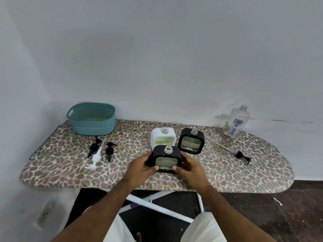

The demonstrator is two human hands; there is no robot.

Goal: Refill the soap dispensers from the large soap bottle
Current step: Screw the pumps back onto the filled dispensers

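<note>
- Hands, left (142, 165) and right (189, 167), clasping near square black soap dispenser (167, 158) by its sides, steadying its uncapped neck.
- Clear large soap bottle (235, 121) far right, uncapped for pouring.

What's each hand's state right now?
Left hand: holding the near black square soap dispenser with open neck, fingers curled round its left side.
Right hand: holding the same dispenser's right side.

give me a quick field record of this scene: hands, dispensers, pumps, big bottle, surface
left hand: grips near black dispenser
right hand: grips same dispenser
other dispensers: white dispenser and second black dispenser, necks open
pumps: three pumps lying left, one black pump right
large soap bottle: uncapped, labelled DISH SOAP, nearly empty, far right
basket: teal, far left
surface: leopard-print ironing board
</note>
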